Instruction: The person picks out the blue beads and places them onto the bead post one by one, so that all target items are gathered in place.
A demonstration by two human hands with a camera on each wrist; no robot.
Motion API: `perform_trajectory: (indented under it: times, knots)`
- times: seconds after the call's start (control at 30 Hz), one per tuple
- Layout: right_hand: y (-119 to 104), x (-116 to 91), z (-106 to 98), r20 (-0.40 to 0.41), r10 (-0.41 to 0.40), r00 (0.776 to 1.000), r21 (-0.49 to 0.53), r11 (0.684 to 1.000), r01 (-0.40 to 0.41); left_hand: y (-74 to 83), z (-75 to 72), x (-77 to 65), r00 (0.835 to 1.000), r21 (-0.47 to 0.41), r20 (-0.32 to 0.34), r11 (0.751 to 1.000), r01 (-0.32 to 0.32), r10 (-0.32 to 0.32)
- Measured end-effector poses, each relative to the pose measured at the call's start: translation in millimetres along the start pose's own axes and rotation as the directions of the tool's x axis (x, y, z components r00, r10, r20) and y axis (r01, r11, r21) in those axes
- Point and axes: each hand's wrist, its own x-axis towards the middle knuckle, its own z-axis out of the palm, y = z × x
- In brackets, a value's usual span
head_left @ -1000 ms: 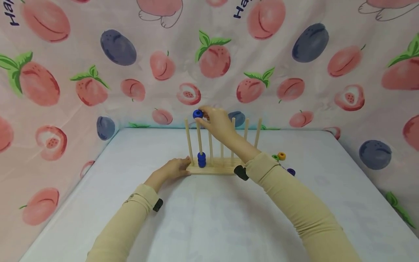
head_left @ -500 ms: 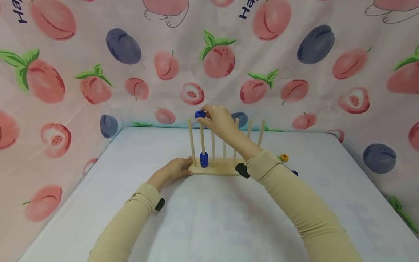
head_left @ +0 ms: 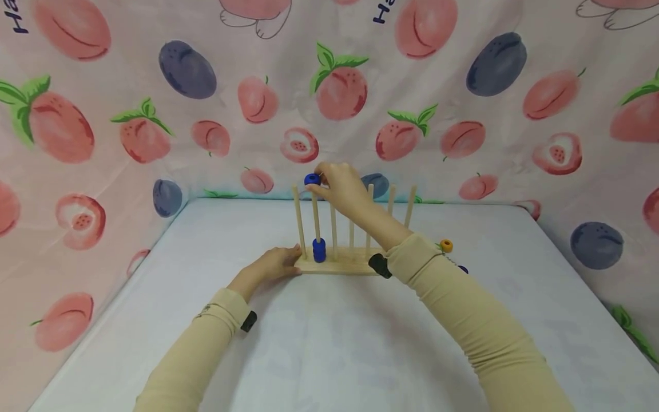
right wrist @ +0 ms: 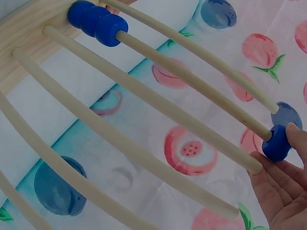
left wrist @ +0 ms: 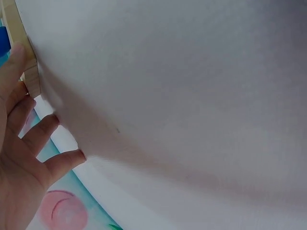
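A wooden peg rack (head_left: pixel 340 268) with several upright rods stands on the white table. At its left end my left hand (head_left: pixel 270 265) grips the base, the thumb on the near side; in the left wrist view the other fingers (left wrist: pixel 41 134) spread past the base's end. My right hand (head_left: pixel 344 189) pinches a blue bead (right wrist: pixel 277 143) between thumb and fingers at the tip of the second rod from the left. The right wrist view has the rod's tip meeting the bead's hole. Three blue beads (right wrist: pixel 98 23) are stacked at the bottom of that same rod.
Right of the rack lie an orange bead (head_left: pixel 446 245) and a dark blue bead (head_left: pixel 463 269), partly hidden by the right sleeve (head_left: pixel 453 309). A fruit-printed cloth (head_left: pixel 226 160) hangs behind the table (head_left: pixel 216 355).
Both hands hold nearly the same places, with the blue bead staying at the rod's tip. The head view shifts slightly, and the green bead near the orange one becomes mostly covered by the right sleeve.
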Motion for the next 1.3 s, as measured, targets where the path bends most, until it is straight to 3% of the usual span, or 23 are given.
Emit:
perform_trajectory:
  times: [0.63,1.3]
  knots:
    - [-2.6,-0.2,1.1,0.005,0.024,1.000,-0.043,0.999,-0.024,-0.5,-0.5,0.7,0.999,0.030,-0.019,0.999,-0.041,0.041]
    - [-1.3,-3.5,0.3,0.042,0.049,0.998,0.019,0.999,-0.050,-1.9,0.5,0.4,0.999,0.019,-0.014,0.999,-0.035,0.035]
